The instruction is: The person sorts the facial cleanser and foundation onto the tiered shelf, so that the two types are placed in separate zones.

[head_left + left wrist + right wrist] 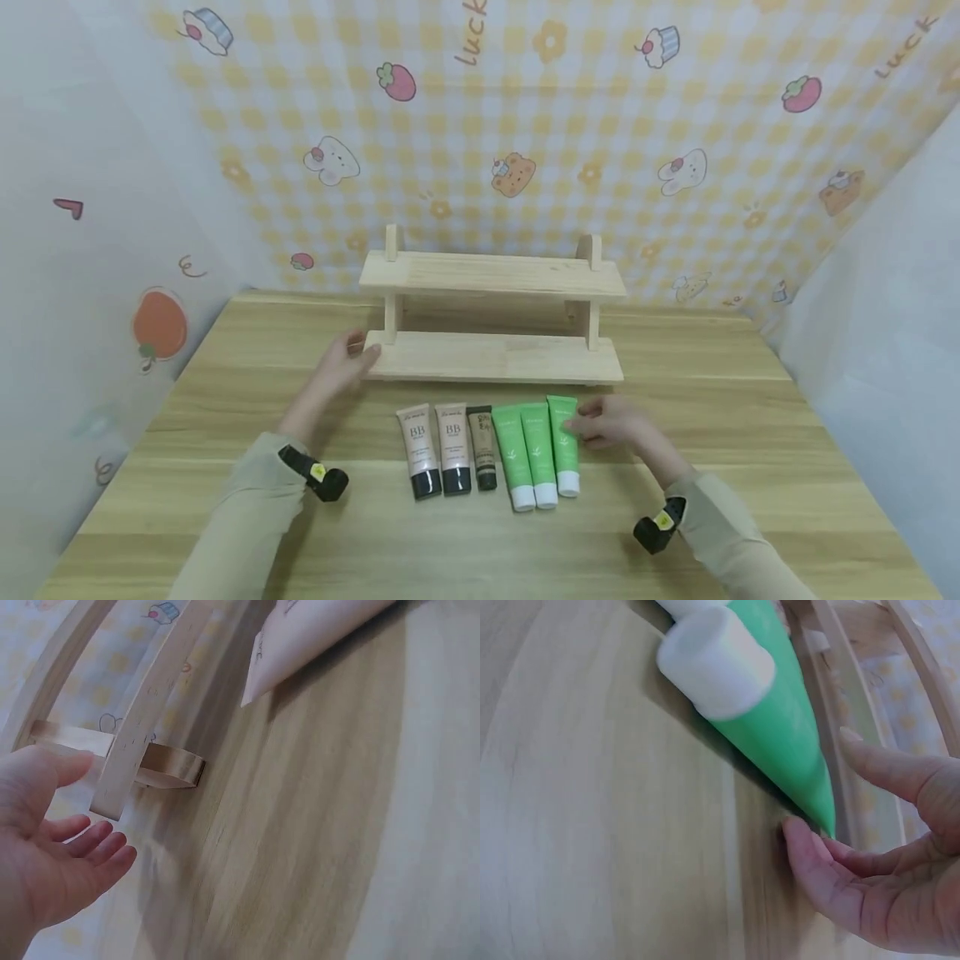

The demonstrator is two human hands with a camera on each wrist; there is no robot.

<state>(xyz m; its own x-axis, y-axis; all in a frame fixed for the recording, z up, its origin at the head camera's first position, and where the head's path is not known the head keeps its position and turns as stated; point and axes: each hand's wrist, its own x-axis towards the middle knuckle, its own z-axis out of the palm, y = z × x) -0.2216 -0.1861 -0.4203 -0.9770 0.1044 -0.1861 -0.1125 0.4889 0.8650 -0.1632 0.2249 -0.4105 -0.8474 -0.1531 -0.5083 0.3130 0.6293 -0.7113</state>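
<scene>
My left hand (347,364) is at the left end of the lower board (487,357) of a two-tier wooden shelf. In the left wrist view its thumb and loosely bent fingers (112,851) are spread around the board's end. My right hand (611,423) is at the right side of the rightmost green tube (564,442). Seen from the right wrist, the thumb is raised apart from the fingers (817,874), which are right at the tube's flat end. Two more green tubes (513,454) with white caps lie just left of it.
Two beige BB cream tubes (417,442) with black caps and a slim brown tube (483,442) lie left of the green ones, in a row before the shelf. The shelf's upper board (491,273) is above the lower one. A patterned cloth (465,125) hangs behind the wooden table (690,367).
</scene>
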